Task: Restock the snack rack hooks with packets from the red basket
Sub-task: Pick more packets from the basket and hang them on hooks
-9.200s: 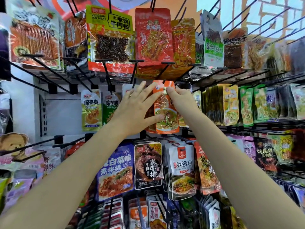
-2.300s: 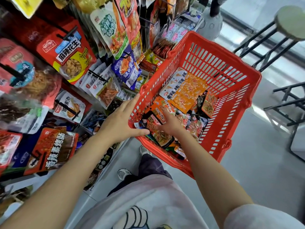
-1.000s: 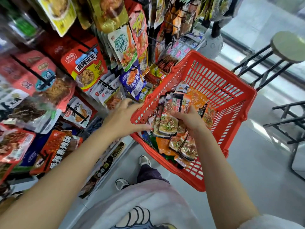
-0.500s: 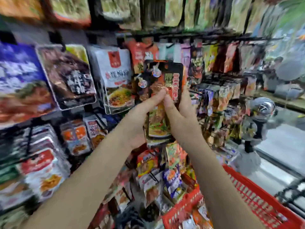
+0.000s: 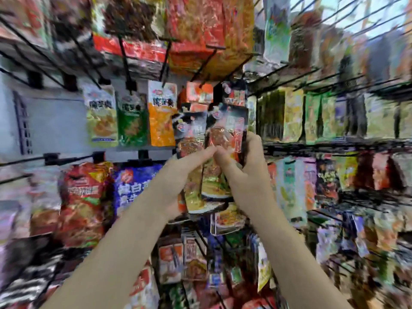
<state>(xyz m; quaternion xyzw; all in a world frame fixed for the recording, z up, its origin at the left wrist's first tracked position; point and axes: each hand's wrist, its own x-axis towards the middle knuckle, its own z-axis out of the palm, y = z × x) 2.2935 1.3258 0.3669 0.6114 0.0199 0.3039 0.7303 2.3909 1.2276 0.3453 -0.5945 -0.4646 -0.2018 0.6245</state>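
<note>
I hold a bunch of dark snack packets with red labels up in front of the rack, at its middle row. My right hand grips the bunch from the right side, thumb across the front. My left hand pinches the packets from the left, its fingertips meeting the right thumb. An orange packet hangs on a hook just above and behind the bunch. The red basket is out of view. The frame is blurred by motion.
Yellow, green and orange packets hang to the left of my hands. Black hooks jut toward me along the upper left. Green and yellow packets fill the row at right. Larger bags hang lower left.
My view has swung up from the basket to the rack. Both hands have raised the bunch of packets higher, toward the middle row of hooks.
</note>
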